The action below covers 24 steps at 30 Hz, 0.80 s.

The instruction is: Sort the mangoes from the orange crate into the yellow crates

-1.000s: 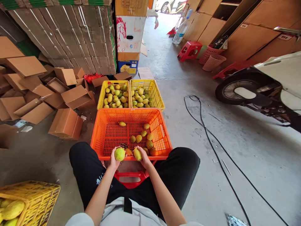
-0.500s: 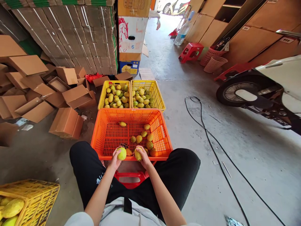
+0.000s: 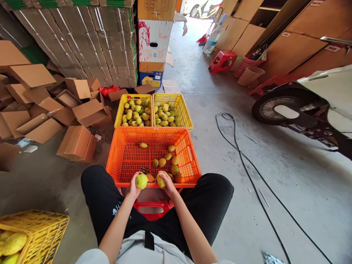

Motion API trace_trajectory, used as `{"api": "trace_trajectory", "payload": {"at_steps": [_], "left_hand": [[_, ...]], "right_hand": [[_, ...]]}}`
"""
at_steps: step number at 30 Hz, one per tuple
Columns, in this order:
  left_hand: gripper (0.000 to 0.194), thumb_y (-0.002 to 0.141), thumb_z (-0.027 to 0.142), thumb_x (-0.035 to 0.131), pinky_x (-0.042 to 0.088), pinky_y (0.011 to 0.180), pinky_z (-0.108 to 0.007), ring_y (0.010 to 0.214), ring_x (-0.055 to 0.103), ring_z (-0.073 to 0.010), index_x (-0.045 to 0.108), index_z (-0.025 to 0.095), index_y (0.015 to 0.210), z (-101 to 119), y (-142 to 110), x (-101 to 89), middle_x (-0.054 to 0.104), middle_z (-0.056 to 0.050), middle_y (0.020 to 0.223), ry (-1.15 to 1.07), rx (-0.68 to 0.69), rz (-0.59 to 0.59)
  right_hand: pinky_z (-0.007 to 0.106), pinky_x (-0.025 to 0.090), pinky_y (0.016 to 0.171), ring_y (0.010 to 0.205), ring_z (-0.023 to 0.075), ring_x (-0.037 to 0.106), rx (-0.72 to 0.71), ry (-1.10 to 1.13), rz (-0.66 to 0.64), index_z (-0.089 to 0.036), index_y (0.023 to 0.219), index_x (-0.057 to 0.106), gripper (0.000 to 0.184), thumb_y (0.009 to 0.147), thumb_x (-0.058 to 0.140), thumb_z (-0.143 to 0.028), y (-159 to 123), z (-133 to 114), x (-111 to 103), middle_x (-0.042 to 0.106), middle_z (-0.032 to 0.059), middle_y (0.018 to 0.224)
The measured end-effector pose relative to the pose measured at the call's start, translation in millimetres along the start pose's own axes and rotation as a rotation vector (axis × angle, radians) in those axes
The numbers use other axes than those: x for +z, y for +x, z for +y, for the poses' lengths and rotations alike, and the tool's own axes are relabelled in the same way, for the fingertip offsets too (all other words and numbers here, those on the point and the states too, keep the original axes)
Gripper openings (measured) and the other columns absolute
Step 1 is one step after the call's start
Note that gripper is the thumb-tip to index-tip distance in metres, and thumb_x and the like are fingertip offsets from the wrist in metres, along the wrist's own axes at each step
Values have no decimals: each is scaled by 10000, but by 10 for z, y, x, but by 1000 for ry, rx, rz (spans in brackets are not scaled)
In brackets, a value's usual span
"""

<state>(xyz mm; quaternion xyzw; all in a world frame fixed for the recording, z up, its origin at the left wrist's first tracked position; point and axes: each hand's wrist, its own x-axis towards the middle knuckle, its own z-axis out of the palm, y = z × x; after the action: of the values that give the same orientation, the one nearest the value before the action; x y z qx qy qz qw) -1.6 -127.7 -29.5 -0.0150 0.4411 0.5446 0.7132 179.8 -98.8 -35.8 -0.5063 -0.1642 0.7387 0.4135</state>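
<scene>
Left grip: the left hand point(image 3: 133, 187) is curled partway round a green-yellow fruit point(image 3: 141, 182), lower centre of the frame.
Right grip: the right hand point(image 3: 168, 184) has its fingers closed round a yellower fruit point(image 3: 161, 181), just right of the first, the two apart.
Just changed: the green-yellow fruit has turned and shifted slightly over the last second; the other fruit looks much the same. I judge it handled in place, neither being released.
Crate fruit: loose fruit point(image 3: 162, 162) lies mostly in the right half of the orange crate point(image 3: 116, 157); a single fruit point(image 3: 142, 145) sits farther back, left of centre.
Edges: both hands are at the crate's near rim; two yellow crates point(image 3: 186, 110) stand just beyond its far rim.
Room: mesh shows across the crate's left half; at frame right, a black cable point(image 3: 240, 150) crosses grey floor point(image 3: 205, 146).
</scene>
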Motion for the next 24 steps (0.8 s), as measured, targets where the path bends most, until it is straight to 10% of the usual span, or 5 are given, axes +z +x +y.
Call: {"api": "trace_trajectory", "payload": {"at_steps": [24], "left_hand": [[154, 768, 278, 748, 569, 920, -379, 801, 683, -155, 684, 168, 853, 11, 31, 1, 711, -36, 880, -123, 96, 66]], "right_hand": [[341, 556, 668, 657, 182, 647, -39, 45, 18, -248, 876, 604, 390, 602, 830, -409, 32, 35, -24, 630, -31, 721]]}}
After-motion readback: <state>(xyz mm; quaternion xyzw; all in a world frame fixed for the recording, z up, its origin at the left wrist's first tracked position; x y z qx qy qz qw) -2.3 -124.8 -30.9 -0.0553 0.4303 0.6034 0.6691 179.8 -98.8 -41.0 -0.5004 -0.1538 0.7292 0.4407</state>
